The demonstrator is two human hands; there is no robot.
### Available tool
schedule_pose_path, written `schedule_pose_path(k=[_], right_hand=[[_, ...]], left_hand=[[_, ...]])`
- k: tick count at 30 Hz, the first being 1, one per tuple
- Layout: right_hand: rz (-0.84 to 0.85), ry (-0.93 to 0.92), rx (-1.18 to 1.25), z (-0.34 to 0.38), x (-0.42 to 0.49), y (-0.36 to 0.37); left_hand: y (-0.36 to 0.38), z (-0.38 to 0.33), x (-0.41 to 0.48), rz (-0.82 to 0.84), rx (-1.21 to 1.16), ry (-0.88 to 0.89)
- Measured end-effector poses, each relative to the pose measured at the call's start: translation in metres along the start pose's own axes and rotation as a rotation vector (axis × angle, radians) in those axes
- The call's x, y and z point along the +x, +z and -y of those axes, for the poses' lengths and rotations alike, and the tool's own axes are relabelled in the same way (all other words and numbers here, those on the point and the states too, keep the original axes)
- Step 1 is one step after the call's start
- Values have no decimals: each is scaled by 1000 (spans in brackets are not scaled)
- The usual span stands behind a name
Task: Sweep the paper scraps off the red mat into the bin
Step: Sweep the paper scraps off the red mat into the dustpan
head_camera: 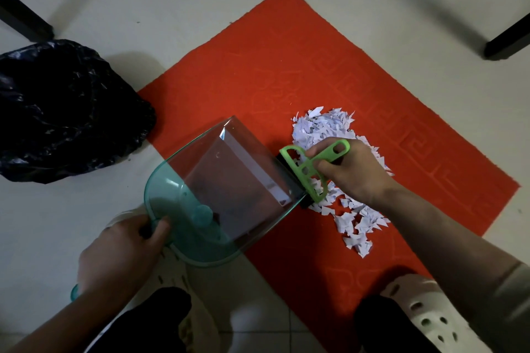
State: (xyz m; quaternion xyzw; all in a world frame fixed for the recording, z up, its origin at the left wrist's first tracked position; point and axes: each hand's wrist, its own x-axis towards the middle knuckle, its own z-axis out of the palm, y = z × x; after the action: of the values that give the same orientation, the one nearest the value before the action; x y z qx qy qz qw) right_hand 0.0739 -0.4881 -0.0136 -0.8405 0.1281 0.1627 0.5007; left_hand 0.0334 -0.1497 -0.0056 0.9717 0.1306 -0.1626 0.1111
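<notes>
A pile of white paper scraps (324,129) lies on the red mat (272,71), stretching from its middle toward the near right. My right hand (350,169) grips the handle of a green hand brush (309,169), whose dark bristles touch the scraps at the lip of a clear teal dustpan (223,195). My left hand (120,255) holds the dustpan's handle, with the pan's open edge on the mat. The pan looks to hold no scraps. The bin, lined with a black bag (63,112), stands on the floor to the left of the mat.
The floor around the mat is pale tile (143,8). Dark furniture legs stand at the far left (25,23) and far right (507,43). My feet in white perforated clogs (424,312) are at the near edge, one on the mat's corner.
</notes>
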Motion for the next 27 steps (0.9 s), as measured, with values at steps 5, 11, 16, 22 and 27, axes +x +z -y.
schedule_pose_path(k=[5,11,16,22,27], right_hand=[[-106,-66,-136,3,4,-16],[26,-74,-59,9,0,-11],[-13,-44,-108,2,0,-10],[38,-73,-99,8,-3,-22],[70,-76,-164,-2,-4,-16]], left_hand=[[-1,-4,-2,26,11,8],[0,-3,1,53,6,-9],[-3,-10,-2,59,30,10],[-4,-14,-3,39,47,21],[-1,-11,-1,31,47,33]])
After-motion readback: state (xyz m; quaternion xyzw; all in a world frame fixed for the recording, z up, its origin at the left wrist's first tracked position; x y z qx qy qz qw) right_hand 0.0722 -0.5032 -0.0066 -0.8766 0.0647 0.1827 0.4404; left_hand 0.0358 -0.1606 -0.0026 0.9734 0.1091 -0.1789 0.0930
